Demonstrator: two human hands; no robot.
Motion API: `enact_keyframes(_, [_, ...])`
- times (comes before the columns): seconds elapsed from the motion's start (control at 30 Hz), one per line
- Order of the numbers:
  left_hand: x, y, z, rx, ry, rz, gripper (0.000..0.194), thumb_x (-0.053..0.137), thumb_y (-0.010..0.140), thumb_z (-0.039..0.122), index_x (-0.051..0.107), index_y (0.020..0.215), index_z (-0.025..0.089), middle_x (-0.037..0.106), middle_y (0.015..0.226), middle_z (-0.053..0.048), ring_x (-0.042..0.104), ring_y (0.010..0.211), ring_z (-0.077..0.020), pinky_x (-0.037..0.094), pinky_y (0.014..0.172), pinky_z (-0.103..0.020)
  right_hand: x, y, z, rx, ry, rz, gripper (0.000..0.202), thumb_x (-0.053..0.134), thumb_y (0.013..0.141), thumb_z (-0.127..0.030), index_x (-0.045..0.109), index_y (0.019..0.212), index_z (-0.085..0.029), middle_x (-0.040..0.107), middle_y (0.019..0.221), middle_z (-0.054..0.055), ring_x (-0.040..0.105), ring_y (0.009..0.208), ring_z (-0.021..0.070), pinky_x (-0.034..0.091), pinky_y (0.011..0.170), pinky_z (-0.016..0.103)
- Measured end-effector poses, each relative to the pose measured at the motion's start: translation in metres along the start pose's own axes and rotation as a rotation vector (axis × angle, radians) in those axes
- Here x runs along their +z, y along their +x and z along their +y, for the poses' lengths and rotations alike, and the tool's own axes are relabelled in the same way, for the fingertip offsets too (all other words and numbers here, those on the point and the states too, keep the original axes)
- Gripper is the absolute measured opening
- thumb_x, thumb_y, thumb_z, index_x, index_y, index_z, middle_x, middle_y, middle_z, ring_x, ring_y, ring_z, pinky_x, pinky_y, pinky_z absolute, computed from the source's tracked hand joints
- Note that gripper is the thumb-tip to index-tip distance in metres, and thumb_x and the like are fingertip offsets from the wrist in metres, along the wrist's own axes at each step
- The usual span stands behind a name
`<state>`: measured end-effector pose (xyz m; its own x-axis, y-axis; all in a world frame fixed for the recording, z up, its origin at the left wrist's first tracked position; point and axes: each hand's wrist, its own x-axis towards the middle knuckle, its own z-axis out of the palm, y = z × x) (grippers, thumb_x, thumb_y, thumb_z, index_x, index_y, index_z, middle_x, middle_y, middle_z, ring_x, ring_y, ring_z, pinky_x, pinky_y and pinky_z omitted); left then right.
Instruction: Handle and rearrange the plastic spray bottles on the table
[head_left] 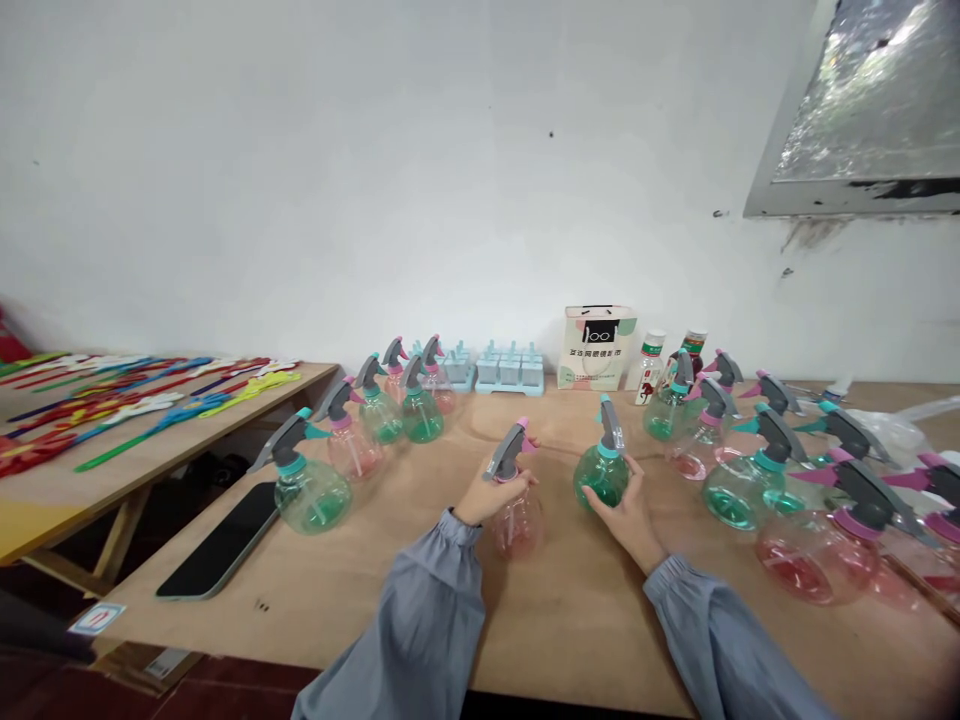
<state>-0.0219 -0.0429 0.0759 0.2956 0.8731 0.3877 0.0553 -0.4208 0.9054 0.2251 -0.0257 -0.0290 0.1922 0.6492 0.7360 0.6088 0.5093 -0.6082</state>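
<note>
My left hand (486,496) is closed round the neck of a pink spray bottle (519,528), whose grey head has a pink nozzle pointing away from me. In my right hand (631,516) is a green spray bottle (598,474), gripped at its round body between thumb and fingers. Both bottles are upright over the middle of the table. Closest on the left stands another green spray bottle (313,497), with a pink one (355,447) behind it. A green spray bottle (733,492) and a larger-looking pink one (814,555) are right of my right hand.
A phone (217,545) lies on the brown-covered table (352,610) at left. Light-blue ice-pop moulds (510,370), a paper bag (596,350) and a white bottle (649,370) stand by the wall. Colourful flat items (157,405) cover the neighbouring table.
</note>
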Motion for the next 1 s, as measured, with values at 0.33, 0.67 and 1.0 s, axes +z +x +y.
enact_keyframes(0.33, [-0.005,-0.006,0.004,-0.021,-0.124,-0.113,0.048,0.074,0.073,0.037,0.065,0.117,0.017,0.071,0.081,-0.007,0.068,0.072,-0.0196,0.052,0.07,-0.031,-0.001,0.001,0.003,0.031,0.034,-0.016,0.082,0.069,0.076,-0.064,0.035,0.135,-0.017,0.054,0.127,0.019,0.06,0.115,0.0311,0.051,0.097,0.051])
enact_keyframes(0.67, [0.001,-0.004,-0.002,-0.176,-0.462,0.18,0.044,0.083,0.055,0.046,0.062,0.08,0.016,0.069,0.076,-0.003,0.062,0.054,-0.0134,0.05,0.058,-0.028,-0.005,-0.005,-0.004,0.071,0.044,-0.073,0.084,0.068,0.077,-0.064,0.032,0.137,-0.018,0.052,0.131,0.019,0.059,0.117,0.0313,0.051,0.098,0.052])
enact_keyframes(1.0, [0.002,-0.005,0.006,-0.074,-0.403,0.099,0.037,0.075,0.061,0.045,0.064,0.083,0.017,0.07,0.075,-0.004,0.062,0.056,-0.0136,0.049,0.059,-0.028,-0.004,-0.004,-0.004,0.073,0.045,-0.061,0.086,0.068,0.075,-0.067,0.033,0.136,-0.018,0.052,0.131,0.02,0.059,0.117,0.0322,0.051,0.098,0.053])
